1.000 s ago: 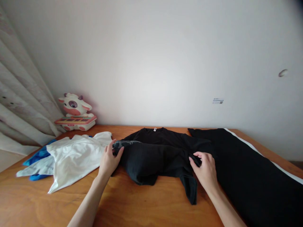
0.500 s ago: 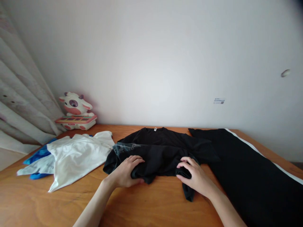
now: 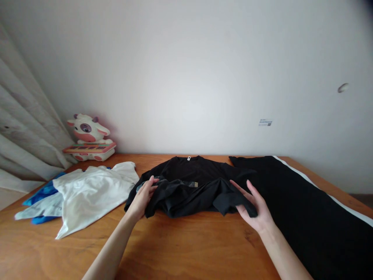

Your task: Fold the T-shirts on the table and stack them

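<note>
A black shirt (image 3: 186, 198) lies bunched on the wooden table, its collar and white label towards the wall. Its lower part is folded up in loose wrinkles, and a small yellowish patch shows near the middle. My left hand (image 3: 143, 198) is at the shirt's left side, fingers bent round the edge of the cloth. At the right side my right hand (image 3: 253, 206) is turned palm inward with its fingers apart, and a flap of the black cloth rests across the palm and fingers.
White and blue garments (image 3: 96, 192) lie in a pile on the left. Behind them stands a cow-shaped toy keyboard (image 3: 90, 144) beside the curtain (image 3: 26, 116). Black cloth with a white stripe (image 3: 300, 206) covers the right of the table (image 3: 186, 249).
The shirt's lower edge has been lifted and turned up, and the hanging piece at the right is off the table. My right hand has moved right and opened; my left hand has shifted left and up.
</note>
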Available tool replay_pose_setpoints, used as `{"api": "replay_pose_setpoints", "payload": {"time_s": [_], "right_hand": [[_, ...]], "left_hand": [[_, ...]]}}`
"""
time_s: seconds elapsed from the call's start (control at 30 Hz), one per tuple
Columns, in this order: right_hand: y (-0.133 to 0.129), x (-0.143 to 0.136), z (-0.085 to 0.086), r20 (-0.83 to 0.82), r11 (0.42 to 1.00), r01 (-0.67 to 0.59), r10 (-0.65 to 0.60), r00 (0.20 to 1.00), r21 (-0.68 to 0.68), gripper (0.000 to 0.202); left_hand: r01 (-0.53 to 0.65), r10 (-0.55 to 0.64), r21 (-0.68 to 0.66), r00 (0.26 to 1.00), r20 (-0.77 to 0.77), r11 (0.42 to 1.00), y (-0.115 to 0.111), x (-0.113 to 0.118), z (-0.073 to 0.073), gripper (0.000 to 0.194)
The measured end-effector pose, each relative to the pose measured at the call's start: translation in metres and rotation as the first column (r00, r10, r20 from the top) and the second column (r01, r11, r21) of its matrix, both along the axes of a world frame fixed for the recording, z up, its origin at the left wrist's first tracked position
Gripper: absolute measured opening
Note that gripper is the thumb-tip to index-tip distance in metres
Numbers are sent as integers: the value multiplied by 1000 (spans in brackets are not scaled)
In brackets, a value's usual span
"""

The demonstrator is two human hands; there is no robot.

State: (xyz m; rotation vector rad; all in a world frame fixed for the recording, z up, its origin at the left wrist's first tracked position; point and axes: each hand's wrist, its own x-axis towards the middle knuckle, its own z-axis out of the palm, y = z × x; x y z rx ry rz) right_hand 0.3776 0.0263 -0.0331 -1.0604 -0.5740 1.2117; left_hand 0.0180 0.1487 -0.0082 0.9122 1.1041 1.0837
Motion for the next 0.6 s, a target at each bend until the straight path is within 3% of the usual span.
{"api": "replay_pose_setpoints", "payload": {"time_s": [0.03,0.1,0.17,0.2,0.27,0.33,0.4,0.47,0.53,0.6], "right_hand": [[2,-1,0,-33,999,34,-33,999,13,63],[5,-3,-2,12,996,79,-80,997,44,73],[6,-4,-8,228,993,72,-90,970,89,72],[6,-5,-13,390,993,51,-91,916,110,71],[4,-7,-22,712,990,18,-116,693,143,80],[2,-10,-31,889,989,10,-134,437,144,87],[3,-11,-36,939,993,25,-115,325,113,67],[5,-8,-38,924,996,35,-86,373,79,41],[6,0,-37,854,994,68,-110,509,87,31],[6,11,-35,712,984,129,-178,679,122,30]], "left_hand": [[26,-26,10,999,22,1000,1,-2,-2,40],[189,-184,118,982,-52,975,2,-9,-6,48],[361,-292,248,916,-276,899,0,-16,-12,67],[427,-295,289,865,-406,857,-1,-18,-15,78],[494,-207,342,760,-616,800,-3,-19,-22,87],[526,-107,370,672,-733,765,-3,-18,-26,75],[569,-82,360,607,-790,739,0,-18,-26,56],[581,-83,360,598,-797,730,5,-20,-21,41],[536,-98,367,652,-752,760,9,-24,-14,33],[440,-148,326,755,-638,837,12,-30,-6,32]]}}
